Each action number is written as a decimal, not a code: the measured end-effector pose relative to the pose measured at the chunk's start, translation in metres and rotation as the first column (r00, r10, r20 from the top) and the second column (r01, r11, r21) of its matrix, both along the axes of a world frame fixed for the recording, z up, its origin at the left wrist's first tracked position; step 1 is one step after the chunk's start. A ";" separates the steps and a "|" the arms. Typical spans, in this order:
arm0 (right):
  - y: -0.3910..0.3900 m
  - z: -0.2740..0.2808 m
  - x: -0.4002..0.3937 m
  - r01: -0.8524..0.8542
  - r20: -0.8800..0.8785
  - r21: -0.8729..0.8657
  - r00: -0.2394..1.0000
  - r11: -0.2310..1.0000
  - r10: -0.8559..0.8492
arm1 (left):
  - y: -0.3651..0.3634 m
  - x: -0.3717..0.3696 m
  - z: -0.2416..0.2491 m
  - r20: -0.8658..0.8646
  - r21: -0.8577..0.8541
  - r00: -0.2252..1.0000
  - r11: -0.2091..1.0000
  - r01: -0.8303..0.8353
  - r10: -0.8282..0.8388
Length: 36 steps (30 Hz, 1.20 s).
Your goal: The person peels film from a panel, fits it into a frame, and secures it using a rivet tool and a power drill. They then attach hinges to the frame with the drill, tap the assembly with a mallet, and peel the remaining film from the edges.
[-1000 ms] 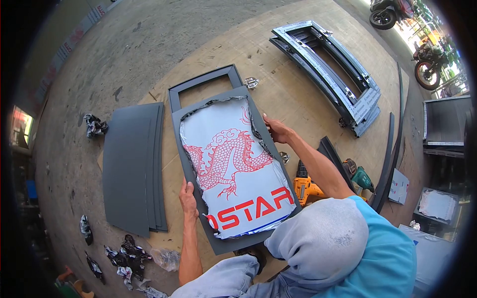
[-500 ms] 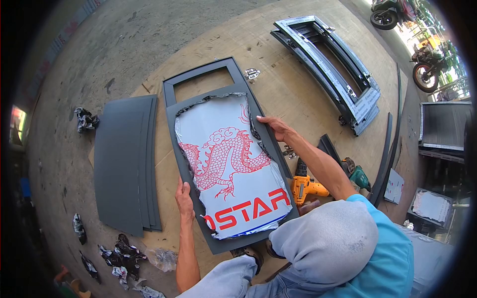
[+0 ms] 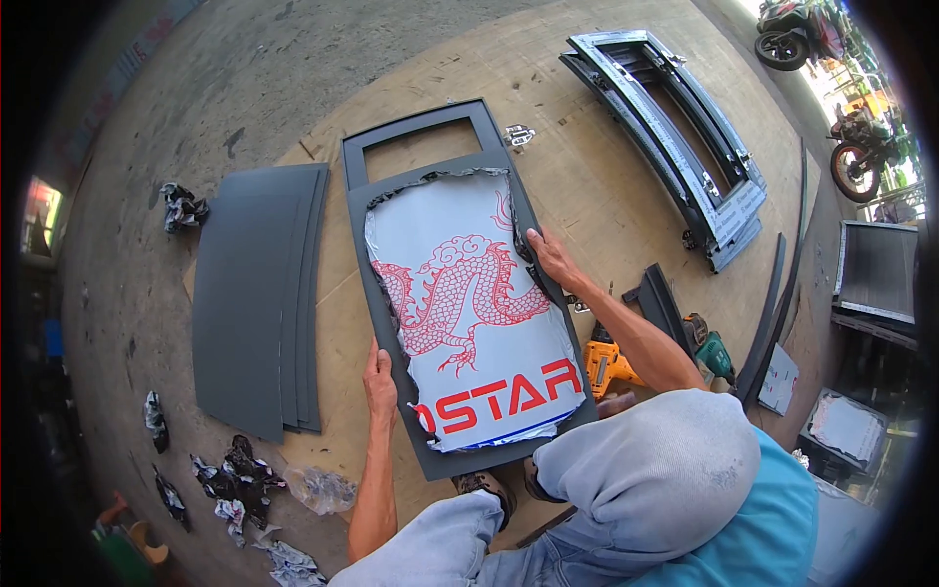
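A dark grey framed panel (image 3: 424, 462) lies lengthwise before me, with a rectangular opening at its far end. White film (image 3: 450, 210) with a red dragon print and large red letters covers most of its face, its edges torn and crumpled with black backing showing. My left hand (image 3: 380, 383) grips the panel's left edge near the lower end, thumb upward. On the opposite side, my right hand (image 3: 554, 259) holds the right edge higher up, with its fingers partly hidden. An orange cordless drill (image 3: 607, 364) lies beneath my right forearm, close to my knee.
Several dark grey sheets (image 3: 240, 293) are stacked at left. Assembled frames with hinges (image 3: 675, 137) lie at upper right on the plywood (image 3: 430, 73). Crumpled film scraps (image 3: 240, 479) litter the lower left. A green power tool (image 3: 715, 356) and long dark strips (image 3: 773, 303) lie at right.
The camera view has shifted and turned slightly, so the panel appears a little higher and further right. Both hands remain on its side edges.
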State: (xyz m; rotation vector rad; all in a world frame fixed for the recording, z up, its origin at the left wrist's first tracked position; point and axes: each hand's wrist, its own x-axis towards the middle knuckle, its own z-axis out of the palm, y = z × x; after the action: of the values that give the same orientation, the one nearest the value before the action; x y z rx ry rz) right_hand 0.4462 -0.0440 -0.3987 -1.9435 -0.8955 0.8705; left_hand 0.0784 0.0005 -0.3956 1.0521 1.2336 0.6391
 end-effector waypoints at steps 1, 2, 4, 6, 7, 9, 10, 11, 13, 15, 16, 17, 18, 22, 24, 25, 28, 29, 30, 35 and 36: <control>-0.004 0.004 -0.003 -0.006 -0.007 -0.036 1.000 0.999 0.005 | -0.002 -0.002 0.004 0.031 -0.030 1.000 1.000 0.007 -0.006; -0.005 0.003 -0.002 -0.018 -0.020 -0.035 1.000 0.999 0.017 | 0.000 -0.005 0.003 0.018 -0.028 1.000 1.000 -0.005 0.005; -0.003 0.006 0.004 -0.082 -0.114 -0.188 0.992 0.979 0.061 | 0.001 -0.010 -0.005 0.120 -0.062 0.993 0.998 0.019 -0.012; -0.001 0.017 0.006 -0.108 -0.181 -0.265 0.982 0.958 0.061 | 0.006 -0.011 -0.003 0.059 -0.037 0.998 0.999 0.015 -0.013; 0.000 0.024 0.005 -0.084 -0.179 -0.251 0.983 0.964 0.039 | 0.011 -0.007 0.011 0.102 -0.052 0.995 0.998 0.020 -0.014; 0.007 0.039 0.012 -0.195 -0.192 -0.188 0.969 0.963 0.159 | 0.013 -0.006 0.034 0.141 -0.062 0.990 0.998 0.019 -0.010; 0.007 0.052 0.016 -0.194 -0.185 -0.168 0.969 0.967 0.162 | 0.021 -0.007 0.046 0.165 -0.046 0.986 0.998 0.044 -0.036; 0.006 0.067 0.025 -0.248 -0.334 -0.170 0.925 0.954 0.181 | 0.031 -0.004 0.057 0.190 -0.020 0.979 0.997 0.073 -0.068; 0.007 0.076 0.029 -0.280 -0.445 -0.167 0.877 0.945 0.181 | 0.041 0.004 0.091 0.180 -0.005 0.981 0.998 0.069 -0.067; 0.015 0.063 0.037 -0.240 -0.538 -0.116 0.831 0.964 0.141 | 0.046 0.009 0.117 0.162 -0.009 0.982 0.995 0.101 -0.098; 0.015 0.076 0.033 -0.199 -0.632 -0.081 0.768 0.977 0.104 | 0.048 0.011 0.122 0.166 0.007 0.981 0.994 0.105 -0.104; 0.015 0.092 0.032 -0.201 -0.649 -0.076 0.754 0.977 0.105 | 0.054 0.014 0.126 0.127 0.029 0.986 0.994 0.105 -0.107; 0.020 0.096 0.039 -0.197 -0.634 -0.044 0.763 0.979 0.125 | 0.063 0.020 0.129 0.094 0.062 0.990 0.993 0.105 -0.110; 0.033 0.111 0.062 -0.273 -0.656 0.043 0.717 0.961 0.234 | 0.085 0.024 0.164 0.035 0.059 0.991 0.990 0.124 -0.126; 0.039 0.155 0.073 -0.524 -0.617 -0.184 0.720 0.832 0.317 | 0.097 0.026 0.188 0.037 0.099 0.989 0.986 0.137 -0.142; 0.046 0.155 0.084 -0.601 -0.631 -0.121 0.661 0.790 0.406 | 0.097 0.029 0.207 0.037 0.095 0.982 0.979 0.180 -0.184; 0.065 0.176 0.112 -0.554 -0.394 -0.216 0.803 0.804 0.447 | 0.116 0.031 0.224 0.015 0.181 0.957 0.942 0.282 -0.289; 0.063 0.189 0.120 -0.546 -0.482 -0.154 0.769 0.823 0.419 | 0.122 0.033 0.230 0.170 0.110 0.943 0.957 0.270 -0.285; 0.054 0.221 0.117 -0.530 -0.570 -0.097 0.723 0.842 0.390 | 0.123 0.035 0.239 0.319 0.030 0.911 0.964 0.265 -0.260; 0.083 0.241 0.146 -0.321 -0.734 0.171 0.589 0.931 0.338 | 0.169 0.040 0.222 0.630 0.196 0.764 0.980 0.021 -0.142; 0.081 0.246 0.144 -0.380 -0.666 0.387 0.515 0.840 0.540 | 0.195 0.036 0.221 0.598 0.193 0.787 0.980 0.042 -0.151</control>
State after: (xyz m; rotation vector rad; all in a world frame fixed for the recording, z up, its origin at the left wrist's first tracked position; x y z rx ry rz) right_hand 0.5900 0.0367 -0.1529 -0.9504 -0.9201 1.6853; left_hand 0.1142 0.1952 -0.1746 0.9304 0.5559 0.9293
